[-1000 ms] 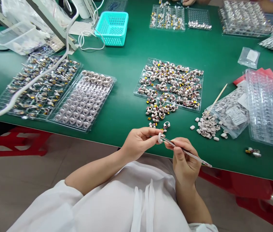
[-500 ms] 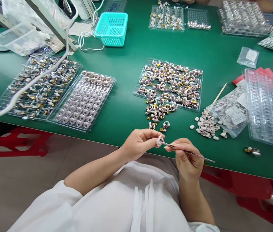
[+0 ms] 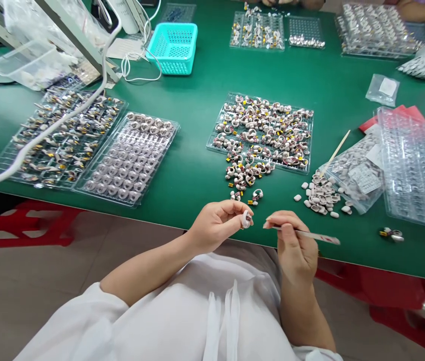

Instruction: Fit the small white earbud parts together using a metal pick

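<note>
Between the thumb and fingers of my left hand (image 3: pixel 218 225) is a small whitish earbud-like shell (image 3: pixel 246 219) with dark reddish parts inside. My right hand (image 3: pixel 295 240) is closed on a pair of tweezers (image 3: pixel 320 236), whose wide end points right; their tips are hidden by my fingers. A gap separates the two hands, just over the table's front edge. Beyond them lies a heap of similar wired pieces (image 3: pixel 248 173) with yellow tabs, spilling from a clear tray (image 3: pixel 212 143) full of more. Small whitish caps (image 3: pixel 323 193) are piled to the right.
Two clear trays, one of mixed parts (image 3: pixel 65 130) and one of round pieces (image 3: pixel 130 160), lie left. A turquoise basket (image 3: pixel 173 47) stands behind. At right are a bag of caps (image 3: pixel 363 173), a stick (image 3: pixel 336 152) and a clear tray (image 3: pixel 419 170). Other people's hands show at the far edge.
My right hand has drawn the tweezers away from the shell, and they have turned so their broad side shows. My left hand still holds the shell, now slightly turned.
</note>
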Available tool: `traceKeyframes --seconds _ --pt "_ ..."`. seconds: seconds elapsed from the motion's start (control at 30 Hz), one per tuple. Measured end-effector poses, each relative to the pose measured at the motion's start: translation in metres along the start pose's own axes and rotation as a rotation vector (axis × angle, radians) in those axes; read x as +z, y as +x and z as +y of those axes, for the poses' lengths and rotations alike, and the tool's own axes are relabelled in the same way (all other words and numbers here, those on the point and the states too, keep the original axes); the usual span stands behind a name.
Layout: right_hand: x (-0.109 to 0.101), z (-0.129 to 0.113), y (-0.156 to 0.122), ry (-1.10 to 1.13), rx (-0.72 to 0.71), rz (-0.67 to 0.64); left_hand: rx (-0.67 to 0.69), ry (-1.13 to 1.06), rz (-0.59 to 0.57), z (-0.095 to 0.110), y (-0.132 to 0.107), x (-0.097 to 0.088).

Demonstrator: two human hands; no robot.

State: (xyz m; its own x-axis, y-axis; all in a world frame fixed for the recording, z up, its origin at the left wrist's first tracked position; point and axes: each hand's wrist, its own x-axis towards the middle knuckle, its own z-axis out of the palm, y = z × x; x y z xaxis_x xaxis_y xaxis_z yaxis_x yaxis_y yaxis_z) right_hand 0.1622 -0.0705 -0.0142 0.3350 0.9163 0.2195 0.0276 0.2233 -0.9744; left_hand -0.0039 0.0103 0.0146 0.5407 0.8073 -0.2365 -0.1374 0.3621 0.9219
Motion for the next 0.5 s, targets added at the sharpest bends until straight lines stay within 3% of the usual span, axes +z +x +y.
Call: traceKeyframes --seconds 0.13,0.27,0.5 --pt "0.011 0.005 -0.004 -0.164 0.015 -0.089 0.043 -0.037 0.004 -0.003 -0.001 0.008" --pt "0.022 0.01 -0.002 -0.179 -0.017 -0.03 0.095 0.005 0.038 -0.006 -0.002 0.012" --pt "0.018 0.005 0.01 -0.28 -0.16 -0.063 0.114 0.123 0.104 -0.009 -0.003 0.008"
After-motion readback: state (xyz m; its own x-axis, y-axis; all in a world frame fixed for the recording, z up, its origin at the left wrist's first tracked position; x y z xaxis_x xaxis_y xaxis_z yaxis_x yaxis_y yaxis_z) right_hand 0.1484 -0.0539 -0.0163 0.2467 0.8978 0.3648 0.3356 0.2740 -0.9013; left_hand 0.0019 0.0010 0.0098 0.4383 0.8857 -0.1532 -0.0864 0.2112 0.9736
